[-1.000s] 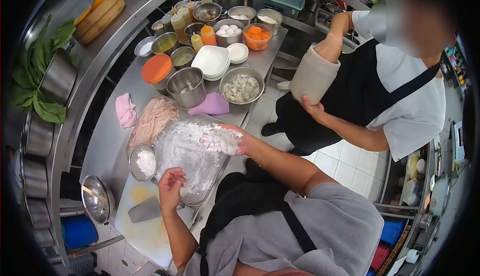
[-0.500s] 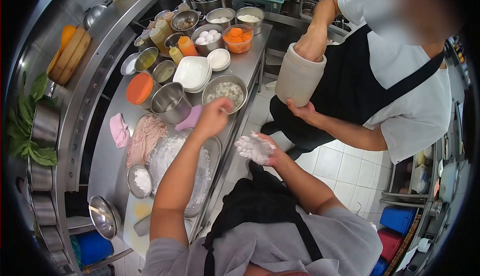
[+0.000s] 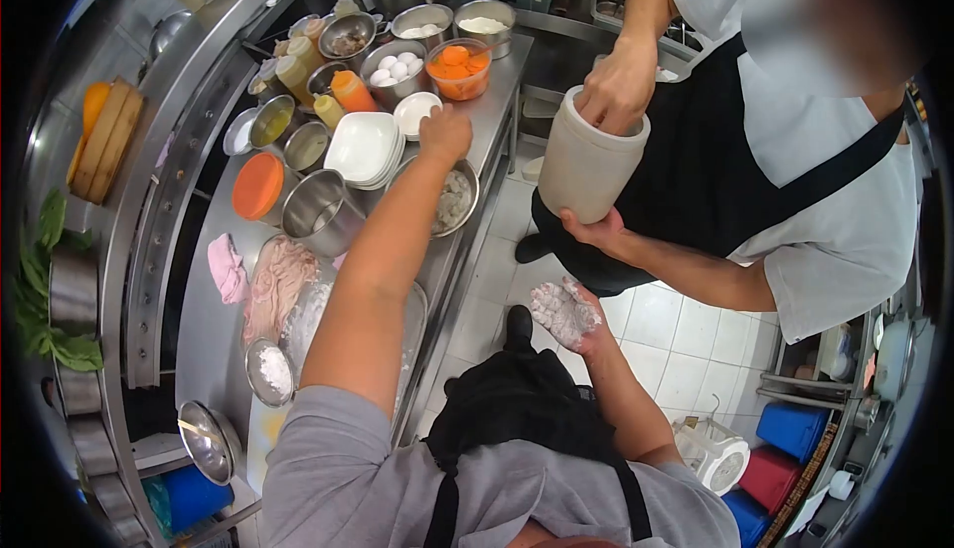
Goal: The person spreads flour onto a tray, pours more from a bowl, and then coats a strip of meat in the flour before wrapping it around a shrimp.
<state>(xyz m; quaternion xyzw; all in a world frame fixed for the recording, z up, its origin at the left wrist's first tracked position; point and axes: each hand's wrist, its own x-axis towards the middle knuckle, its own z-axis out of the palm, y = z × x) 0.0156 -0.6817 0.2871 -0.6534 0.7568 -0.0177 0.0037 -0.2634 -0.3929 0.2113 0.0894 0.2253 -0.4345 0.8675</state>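
My left hand (image 3: 445,138) reaches across the counter, fingers curled at the right rim of a small white bowl (image 3: 413,114) and seeming to grip it. Below that forearm is a metal bowl (image 3: 458,200) with pale, wet pieces in it, partly covered by the arm. Square white plates (image 3: 360,148) are stacked just to the left. Over the floor, my right hand (image 3: 566,313) is held palm up, open, its palm and fingers coated with white flour. A tray of flour (image 3: 307,325) is largely hidden by my left arm.
A co-worker (image 3: 686,151) in a black apron stands opposite, one hand inside a whitish jar (image 3: 594,165). Eggs (image 3: 397,69), a tub of orange yolks (image 3: 458,69), sauce bottles (image 3: 351,91), a metal pot (image 3: 322,212) and pink cloths (image 3: 281,278) crowd the counter (image 3: 204,344).
My left hand has moved forward from above the metal bowl to the small white bowl. My floured right hand has shifted right, away from the counter, palm still up.
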